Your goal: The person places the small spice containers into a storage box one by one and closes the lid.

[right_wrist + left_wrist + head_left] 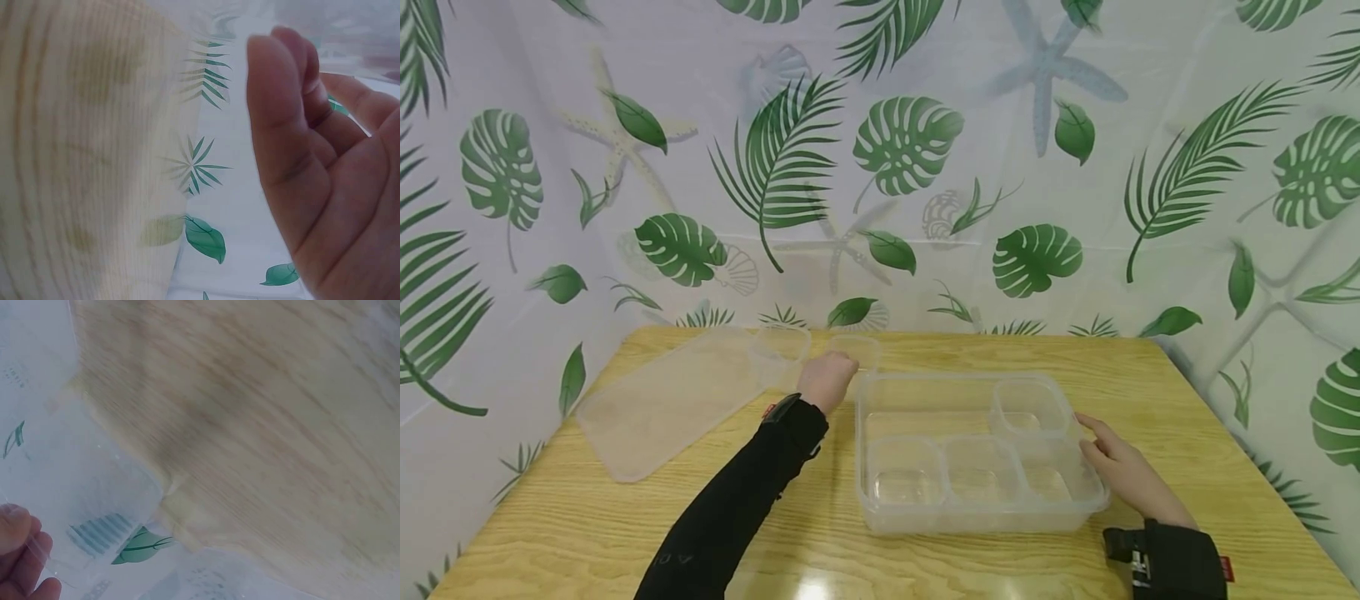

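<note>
Left hand (827,382) pinches a clear plastic tub (862,351) by the storage box's (981,521) back-left corner. Right hand (1131,475) (fingers loose, uncurled-ish) touches its right side.

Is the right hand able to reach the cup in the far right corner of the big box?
Probably yes: the right hand is beside that corner, and the cup and big box look open above.

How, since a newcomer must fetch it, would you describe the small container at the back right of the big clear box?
On the wooden table, find the large clear box beside the right hand. From the person's side, look in its far right corner for a small clear container. It stands alone in the far row, whereas three similar containers line the near side.
</note>
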Demonstrator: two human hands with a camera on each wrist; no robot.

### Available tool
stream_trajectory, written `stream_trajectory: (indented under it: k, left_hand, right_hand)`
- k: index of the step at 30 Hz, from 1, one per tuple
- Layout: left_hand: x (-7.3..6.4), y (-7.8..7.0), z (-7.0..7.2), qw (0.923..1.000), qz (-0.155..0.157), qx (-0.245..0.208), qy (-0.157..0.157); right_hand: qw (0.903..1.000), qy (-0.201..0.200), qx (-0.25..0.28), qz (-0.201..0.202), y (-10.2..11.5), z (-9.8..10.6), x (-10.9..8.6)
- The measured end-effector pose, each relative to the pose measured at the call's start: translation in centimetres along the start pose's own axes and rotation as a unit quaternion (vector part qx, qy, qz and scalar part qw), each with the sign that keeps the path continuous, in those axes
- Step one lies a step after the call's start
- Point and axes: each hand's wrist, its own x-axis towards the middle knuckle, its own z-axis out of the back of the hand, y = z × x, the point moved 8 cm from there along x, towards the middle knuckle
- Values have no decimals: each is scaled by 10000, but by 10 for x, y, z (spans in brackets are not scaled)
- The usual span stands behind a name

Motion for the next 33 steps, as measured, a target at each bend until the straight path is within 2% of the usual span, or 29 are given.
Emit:
stream_trajectory:
  k: [1,3,5,6,9,13,17,19,22,25,33]
  left_hand:
    - [-5,-8,26,9999,84,-34,86]
    - [-12,-22,70,9990,276,-142,320]
    - [-17,-30,97,9993,272,-130,206]
    - [-19,-33,107,9994,266,-132,171]
    - [-19,-38,123,9994,247,-243,-18]
    - [-18,-46,147,9968,100,-486,-625]
    - [-21,-68,180,9881,-349,-468,-1423]
    - [-24,-81,192,9828,-625,-450,-1679]
    - [-30,-100,204,9785,-989,-462,-1752]
    - [-35,-115,208,9786,-1221,-469,-1586]
    - [-43,-135,201,9795,-1550,-245,-1262]
  right_hand:
    - [10000,11,-1,16,0,0,0]
    - [10000,9,6,25,1,-1,0]
    - [10000,-10,4,35,1,0,0]
    - [10000,-11,19,36,1,-1,0]
    - [10000,-7,41,42,1,-1,0]
    - [10000,48,-8,53,1,-2,1]
    - [10000,46,-36,41,2,-1,0]
    - [10000,43,-5,42,2,-1,0]
    - [10000,36,16,54,3,-2,0]
    - [10000,26,-2,46,2,-2,0]
    - [9999,1,-11,113,1,-2,1]
